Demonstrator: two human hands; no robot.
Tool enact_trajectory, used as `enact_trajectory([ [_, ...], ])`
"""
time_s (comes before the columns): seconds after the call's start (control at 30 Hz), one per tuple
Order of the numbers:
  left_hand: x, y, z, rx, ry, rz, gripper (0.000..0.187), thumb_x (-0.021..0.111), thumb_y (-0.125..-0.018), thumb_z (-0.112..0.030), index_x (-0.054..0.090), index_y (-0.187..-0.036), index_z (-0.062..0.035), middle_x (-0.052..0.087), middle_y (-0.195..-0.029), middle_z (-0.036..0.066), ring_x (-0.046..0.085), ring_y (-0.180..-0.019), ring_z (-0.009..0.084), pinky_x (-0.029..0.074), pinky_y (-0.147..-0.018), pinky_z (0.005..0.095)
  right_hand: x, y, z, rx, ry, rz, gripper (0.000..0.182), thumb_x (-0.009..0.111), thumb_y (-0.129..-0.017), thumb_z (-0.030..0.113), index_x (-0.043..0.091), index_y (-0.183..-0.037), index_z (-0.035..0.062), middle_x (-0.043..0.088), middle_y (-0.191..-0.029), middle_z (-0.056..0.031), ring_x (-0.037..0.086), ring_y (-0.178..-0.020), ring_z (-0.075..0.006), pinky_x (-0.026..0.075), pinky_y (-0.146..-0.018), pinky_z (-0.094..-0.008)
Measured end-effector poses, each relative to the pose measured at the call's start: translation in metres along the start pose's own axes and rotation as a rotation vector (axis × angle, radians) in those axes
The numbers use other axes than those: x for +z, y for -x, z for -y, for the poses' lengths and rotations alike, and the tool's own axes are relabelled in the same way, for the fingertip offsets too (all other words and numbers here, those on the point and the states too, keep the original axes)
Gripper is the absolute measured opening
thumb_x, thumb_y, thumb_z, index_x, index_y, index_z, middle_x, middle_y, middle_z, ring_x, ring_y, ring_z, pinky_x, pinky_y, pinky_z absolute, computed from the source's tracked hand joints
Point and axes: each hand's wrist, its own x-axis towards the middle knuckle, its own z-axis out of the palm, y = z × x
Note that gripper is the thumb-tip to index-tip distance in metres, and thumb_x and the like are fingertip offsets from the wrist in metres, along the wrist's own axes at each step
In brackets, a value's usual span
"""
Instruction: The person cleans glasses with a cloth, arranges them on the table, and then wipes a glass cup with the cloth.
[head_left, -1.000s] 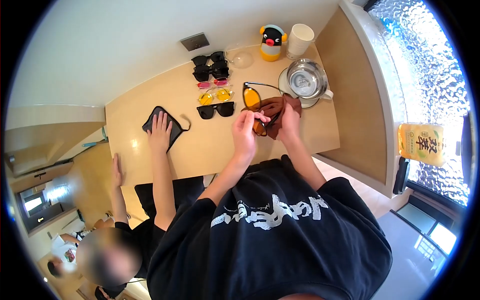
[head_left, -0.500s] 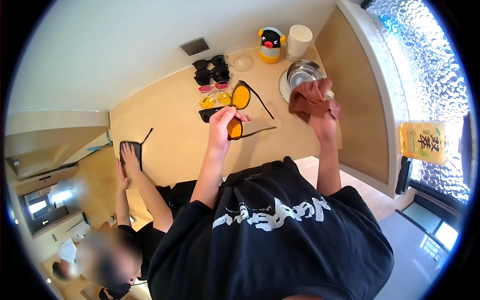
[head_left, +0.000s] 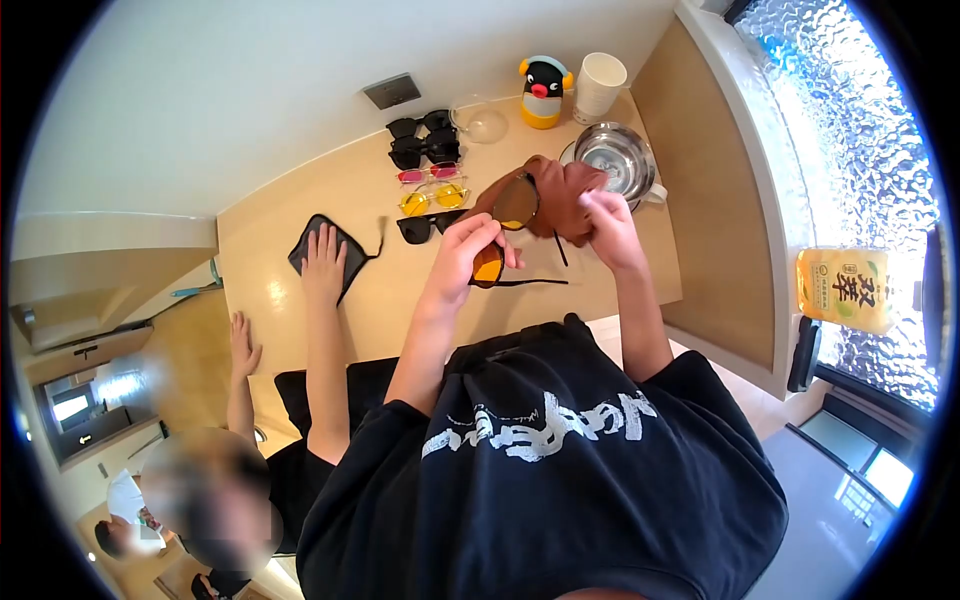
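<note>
My left hand [head_left: 468,258] is closed on the bridge of a pair of orange-lens sunglasses [head_left: 489,266], held above the table with the arms pointing right. My right hand [head_left: 612,230] pinches a brown cloth [head_left: 565,192], which hangs up against the upper lens and partly hides it. Beyond my left hand lie black sunglasses [head_left: 432,227], yellow-lens glasses [head_left: 433,197], pink-lens glasses [head_left: 428,173] and more dark pairs [head_left: 425,151] in a column. Past the cloth stands a metal bowl [head_left: 628,165].
A penguin figure [head_left: 542,92] and a white cup [head_left: 600,88] stand at the back, beside a clear round item [head_left: 482,124]. On the left a co-worker's hand [head_left: 323,262] presses a black pouch [head_left: 340,240] on the table [head_left: 262,290]. A side panel [head_left: 715,190] bounds the right.
My right hand has brought the cloth left from the bowl to the sunglasses. My left hand has shifted slightly right. The co-worker's hand and the black pouch have moved right and further back.
</note>
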Motion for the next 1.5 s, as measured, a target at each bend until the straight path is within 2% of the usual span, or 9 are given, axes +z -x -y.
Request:
enact_trajectory([
  [0.2, 0.010, 0.001, -0.001, -0.167, -0.078, 0.148, 0.025, 0.044, -0.092, -0.018, 0.052, -0.076, -0.0016, 0.058, -0.063, 0.010, 0.061, -0.062, 0.0226, 0.049, -0.076, 0.0344, 0.049, -0.007, 0.007, -0.352, 0.170, -0.154, 0.024, 0.058, -0.080, 0.001, 0.057, -0.103, -0.0010, 0.058, -0.081, 0.0002, 0.050, -0.060, -0.0034, 0.038, -0.049, -0.0183],
  [0.27, 0.010, 0.000, 0.001, -0.130, -0.094, 0.157, 0.025, 0.044, -0.092, -0.018, 0.054, -0.076, -0.0011, 0.058, -0.063, 0.010, 0.061, -0.061, 0.0220, 0.049, -0.074, 0.0334, 0.048, -0.001, 0.019, -0.045, 0.249, 0.002, 0.026, 0.051, -0.078, -0.005, 0.054, -0.104, -0.0024, 0.059, -0.087, -0.0009, 0.053, -0.076, -0.0068, 0.047, -0.069, -0.0240],
  [0.7, 0.007, -0.001, 0.013, -0.098, -0.016, 0.004, 0.025, 0.045, -0.092, -0.018, 0.054, -0.077, -0.0005, 0.058, -0.065, 0.009, 0.060, -0.063, 0.0199, 0.048, -0.068, 0.0298, 0.043, -0.007, -0.011, -0.078, 0.589, -0.144, 0.021, 0.042, -0.087, 0.006, 0.053, -0.100, -0.0067, 0.059, -0.076, -0.0179, 0.058, -0.071, -0.0182, 0.046, -0.066, -0.0299],
  [0.9, 0.000, -0.007, 0.024, -0.032, 0.009, -0.054, 0.026, 0.044, -0.093, -0.020, 0.052, -0.076, -0.0019, 0.056, -0.063, 0.008, 0.060, -0.062, 0.0205, 0.049, -0.077, 0.0359, 0.059, 0.006, 0.024, 0.112, 0.371, -0.053, 0.024, 0.044, -0.093, 0.018, 0.053, -0.091, -0.0048, 0.061, -0.073, -0.0099, 0.056, -0.066, -0.0158, 0.046, -0.061, -0.0287],
  [1.03, -0.013, -0.013, 0.029, 0.048, 0.123, -0.129, 0.025, 0.045, -0.092, -0.019, 0.053, -0.077, -0.0013, 0.057, -0.065, 0.008, 0.060, -0.063, 0.0209, 0.049, -0.075, 0.0348, 0.038, 0.013, -0.017, -0.058, 0.423, -0.078, 0.031, 0.045, -0.094, 0.024, 0.055, -0.088, -0.0044, 0.061, -0.072, -0.0068, 0.054, -0.062, -0.0140, 0.046, -0.060, -0.0286],
  [1.1, -0.022, -0.014, 0.023, 0.058, 0.154, -0.177, 0.023, 0.045, -0.091, -0.017, 0.054, -0.079, 0.0000, 0.060, -0.070, 0.010, 0.061, -0.067, 0.0225, 0.050, -0.071, 0.0333, 0.021, 0.022, -0.022, 0.332, 0.437, 0.138, 0.034, 0.047, -0.093, 0.027, 0.057, -0.086, -0.0048, 0.060, -0.069, -0.0070, 0.054, -0.062, -0.0133, 0.045, -0.062, -0.0284],
  [1.27, -0.009, -0.011, 0.020, -0.013, 0.020, -0.034, 0.023, 0.045, -0.092, -0.019, 0.053, -0.081, -0.0008, 0.059, -0.068, 0.011, 0.062, -0.069, 0.0265, 0.050, -0.076, 0.0389, 0.001, 0.033, -0.002, 0.293, 0.609, 0.134, 0.031, 0.051, -0.090, 0.025, 0.060, -0.076, -0.0013, 0.056, -0.061, -0.0049, 0.053, -0.061, -0.0098, 0.043, -0.060, -0.0245],
  [1.4, -0.003, -0.011, 0.013, 0.081, 0.101, -0.054, 0.023, 0.044, -0.093, -0.020, 0.053, -0.082, -0.0011, 0.060, -0.071, 0.011, 0.062, -0.072, 0.0265, 0.051, -0.076, 0.0395, -0.023, 0.035, -0.010, 0.105, 0.422, -0.254, 0.025, 0.051, -0.091, 0.024, 0.059, -0.095, 0.0004, 0.059, -0.079, -0.0028, 0.053, -0.066, -0.0088, 0.044, -0.061, -0.0251],
  [1.5, -0.002, -0.011, 0.006, 0.161, 0.167, -0.146, 0.021, 0.045, -0.092, -0.017, 0.053, -0.082, -0.0005, 0.061, -0.075, 0.012, 0.063, -0.075, 0.0251, 0.050, -0.074, 0.0367, -0.051, 0.039, -0.011, -0.003, -0.145, -0.164, 0.045, 0.037, -0.094, 0.035, 0.040, -0.125, 0.0024, 0.047, -0.123, -0.0107, 0.047, -0.111, -0.0233, 0.039, -0.092, -0.0395],
])
